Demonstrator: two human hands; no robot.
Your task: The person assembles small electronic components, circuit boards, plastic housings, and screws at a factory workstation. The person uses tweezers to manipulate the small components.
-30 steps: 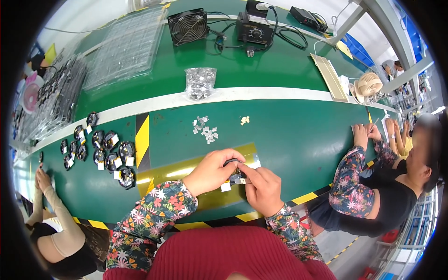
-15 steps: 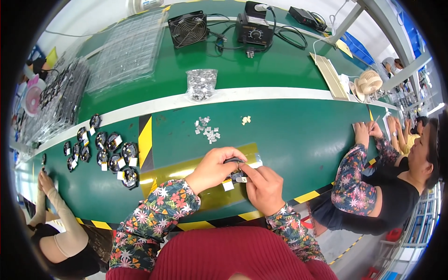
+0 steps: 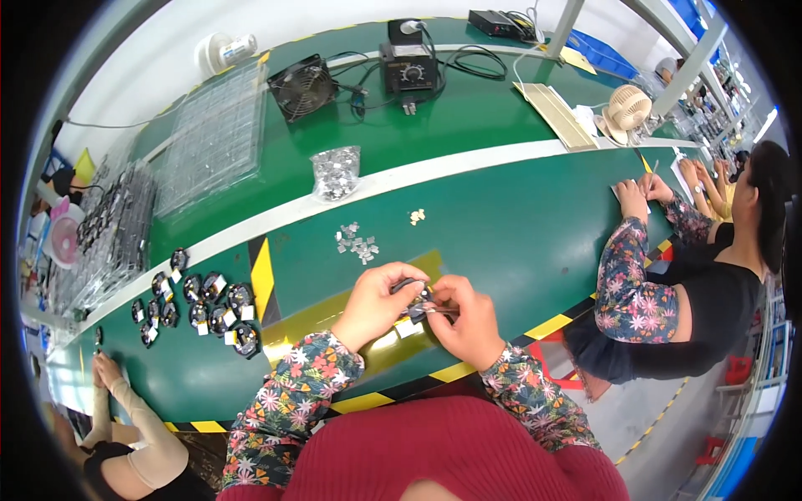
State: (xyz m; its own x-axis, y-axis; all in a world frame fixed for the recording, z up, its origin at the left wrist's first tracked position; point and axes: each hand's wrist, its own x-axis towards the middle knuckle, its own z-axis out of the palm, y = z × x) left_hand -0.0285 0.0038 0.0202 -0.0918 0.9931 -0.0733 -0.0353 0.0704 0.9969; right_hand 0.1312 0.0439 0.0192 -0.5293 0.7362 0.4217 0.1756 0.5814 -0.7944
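Over a yellow translucent sheet (image 3: 380,355), my left hand (image 3: 376,305) grips a small round black electronic device (image 3: 415,311) between thumb and fingers. A white flap (image 3: 405,328) hangs from the device's near side. My right hand (image 3: 468,321) is closed at the device's right edge, fingertips pinched together. Something thin and dark shows under those fingers, too small to name. Much of the device is covered by my fingers. Beyond the hands lie small grey metallic pieces (image 3: 357,244) and a little heap of pale yellow pieces (image 3: 417,217).
Several similar black devices (image 3: 199,313) with white flaps lie at left. A bag of silvery parts (image 3: 337,174) rests by the white rail. Behind are a black fan (image 3: 302,88), a control box (image 3: 408,68) and clear trays (image 3: 209,138). Co-workers sit on both sides.
The whole view has shifted and tilted slightly. Both hands stay on the device; my right fingers have changed position, and a silvery tab seen under them earlier no longer shows clearly.
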